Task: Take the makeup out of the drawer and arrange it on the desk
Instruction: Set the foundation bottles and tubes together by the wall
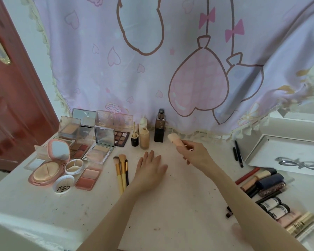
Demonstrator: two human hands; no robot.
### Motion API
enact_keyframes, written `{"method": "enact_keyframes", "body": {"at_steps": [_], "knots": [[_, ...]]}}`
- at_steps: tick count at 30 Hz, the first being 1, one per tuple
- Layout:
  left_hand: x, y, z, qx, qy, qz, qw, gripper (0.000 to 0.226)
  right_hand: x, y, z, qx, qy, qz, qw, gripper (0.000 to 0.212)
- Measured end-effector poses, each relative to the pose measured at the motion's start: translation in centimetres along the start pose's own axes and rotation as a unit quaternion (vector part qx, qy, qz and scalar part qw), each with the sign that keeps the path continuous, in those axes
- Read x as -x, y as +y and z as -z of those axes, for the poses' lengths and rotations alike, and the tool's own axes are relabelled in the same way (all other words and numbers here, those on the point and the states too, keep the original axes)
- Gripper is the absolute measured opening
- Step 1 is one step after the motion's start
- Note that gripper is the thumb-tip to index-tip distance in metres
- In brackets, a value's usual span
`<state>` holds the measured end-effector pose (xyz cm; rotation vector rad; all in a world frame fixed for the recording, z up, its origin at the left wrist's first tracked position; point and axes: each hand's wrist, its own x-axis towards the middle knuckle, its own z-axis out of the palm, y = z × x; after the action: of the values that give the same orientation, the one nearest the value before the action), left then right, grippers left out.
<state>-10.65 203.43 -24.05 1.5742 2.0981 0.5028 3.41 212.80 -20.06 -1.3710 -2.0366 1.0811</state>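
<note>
Two hands work over the surface (170, 196): the left hand (150, 169) rests flat and open, steadying, while the right hand (194, 153) pinches a makeup sponge (174, 140), probably to stand it beside the far bottles (144, 140).

I'm looking into a home, a bedroom corner by the look of it, set up as a dressing table. The white desk (179, 205) is crowded with makeup: open powder compacts (49, 169), eyeshadow palettes (121, 137), brushes (122, 171), foundation bottles (144, 140) and a row of tubes (277, 209) along the right edge. A pink curtain (152, 60) printed with hearts and bows hangs behind the desk, and a red-brown panelled door (9, 98) with a metal handle plate stands at the left
</note>
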Motion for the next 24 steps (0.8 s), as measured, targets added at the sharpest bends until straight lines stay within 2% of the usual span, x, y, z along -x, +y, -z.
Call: {"method": "enact_keyframes", "body": {"at_steps": [2,3,4,6,8,10,13,16,18,19,21,22,24], "knots": [[0.0,0.6,1.4,0.221,0.027,0.011,0.975,0.051,0.7,-0.6,1.0,-0.137,-0.087,-0.022,0.987,0.037],[0.2,1.0,2.1,0.293,0.053,-0.006,0.955,0.048,1.0,-0.8,1.5,-0.197,-0.139,-0.037,0.970,0.033],[0.4,1.4,2.8,0.312,0.086,-0.037,0.945,0.043,1.3,-1.1,1.9,-0.245,-0.192,-0.052,0.949,0.031],[1.0,1.8,3.7,0.243,0.169,-0.119,0.948,0.024,1.8,-1.8,2.6,-0.301,-0.270,-0.079,0.911,0.030],[1.7,2.0,4.3,0.168,0.236,-0.185,0.939,0.013,2.1,-2.3,2.9,-0.335,-0.307,-0.099,0.885,0.034],[2.3,2.2,4.6,0.146,0.249,-0.215,0.933,0.009,2.3,-2.5,3.0,-0.362,-0.320,-0.118,0.868,0.038],[2.8,2.2,4.6,0.143,0.260,-0.228,0.927,0.012,2.7,-2.7,2.9,-0.365,-0.324,-0.119,0.865,0.045],[2.8,2.5,4.5,0.219,0.275,-0.201,0.914,0.015,3.1,-2.8,2.4,-0.349,-0.302,-0.073,0.884,0.046],[2.4,2.4,4.3,0.291,0.235,-0.124,0.919,0.017,3.3,-2.9,2.1,-0.270,-0.241,-0.003,0.932,0.033],[2.2,2.1,4.2,0.347,0.178,-0.064,0.919,0.017,3.4,-3.0,1.9,-0.195,-0.204,0.040,0.959,0.021],[2.1,1.3,4.3,0.437,0.035,0.051,0.897,0.021,3.3,-3.0,1.4,-0.065,-0.154,0.109,0.980,0.004],[2.3,0.8,4.4,0.436,-0.003,0.074,0.897,0.029,3.3,-2.9,1.0,-0.043,-0.144,0.119,0.982,0.005],[2.4,0.3,4.7,0.381,-0.004,0.053,0.923,0.045,3.2,-2.8,0.7,-0.087,-0.133,0.078,0.984,0.015]]}}
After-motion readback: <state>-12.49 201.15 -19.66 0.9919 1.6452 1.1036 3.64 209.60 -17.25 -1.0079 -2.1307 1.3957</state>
